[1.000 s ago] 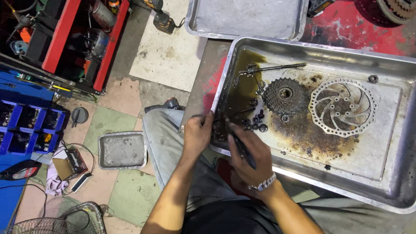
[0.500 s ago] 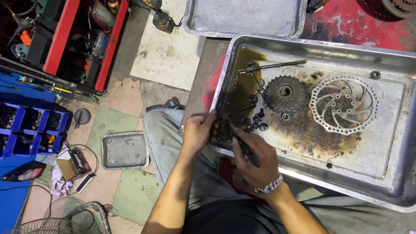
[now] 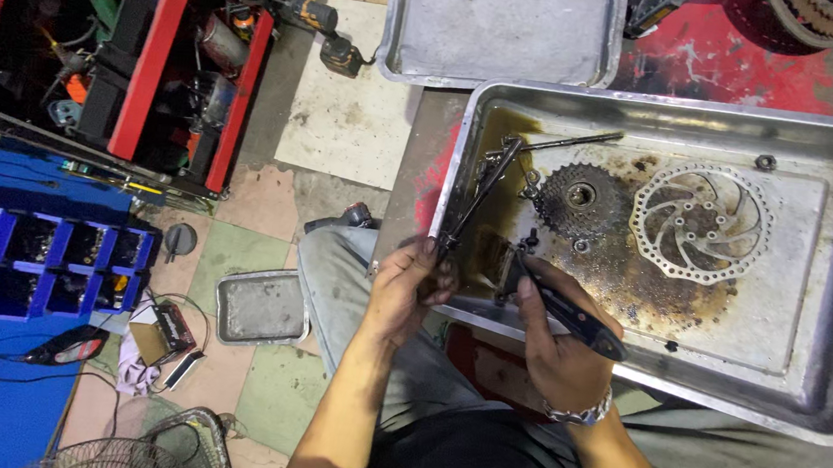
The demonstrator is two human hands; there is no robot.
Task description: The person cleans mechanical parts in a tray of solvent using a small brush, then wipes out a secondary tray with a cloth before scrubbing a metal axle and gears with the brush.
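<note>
A long thin metal axle rod (image 3: pixel 480 191) slants up over the near-left corner of a greasy steel tray (image 3: pixel 824 400), its lower end pinched in the fingers of the left hand (image 3: pixel 402 288). The right hand (image 3: pixel 558 342) is closed around a dark-handled brush (image 3: pixel 560 312), its head just beside the rod. Farther in the tray lie a cassette sprocket (image 3: pixel 580 200) and a brake disc rotor (image 3: pixel 701 222).

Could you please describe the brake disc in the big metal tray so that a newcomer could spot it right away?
Start at the large metal tray with its oily, stained floor. The brake disc lies flat towards the tray's far right, just right of the dark gear cluster. It is the only pale, thin ring there, with a wavy edge, curved spokes and small holes, whereas the gears are dark, thick and toothed.
</note>
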